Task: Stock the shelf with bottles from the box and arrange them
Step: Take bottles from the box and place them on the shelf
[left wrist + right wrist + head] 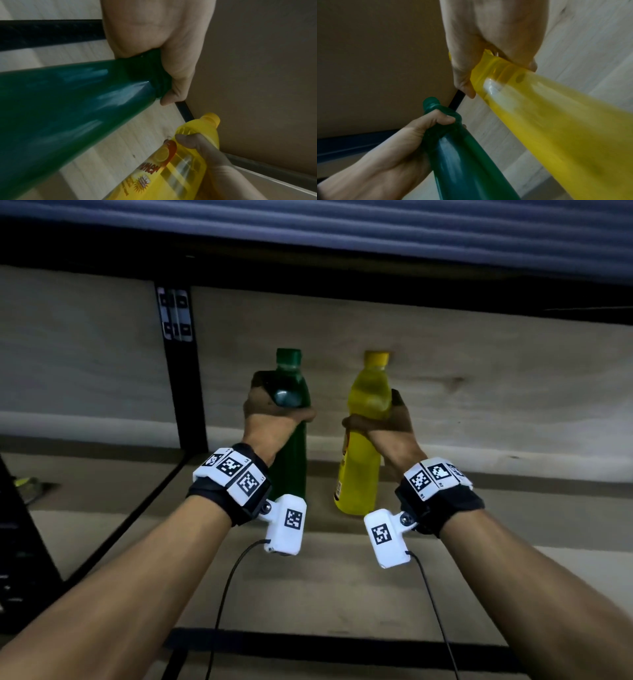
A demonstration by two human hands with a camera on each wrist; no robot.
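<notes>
My left hand [274, 412] grips a green bottle [291, 440] round its upper body, just below the green cap. My right hand [383, 422] grips a yellow bottle [363, 446] the same way, below its yellow cap. Both bottles stand upright, side by side with a gap between them, over the wooden shelf board [325, 577]. I cannot tell whether their bases touch the board. The left wrist view shows the green bottle [68, 101] in my left hand [164, 67] and the yellow bottle [171, 162] beside it. The right wrist view shows the yellow bottle [547, 121] in my right hand [488, 60].
A black upright post [183, 385] with a metal bracket stands left of the green bottle. A pale wooden back panel [479, 392] closes the shelf behind. The dark underside of the shelf above [308, 272] runs overhead. A black front rail [342, 645] edges the board.
</notes>
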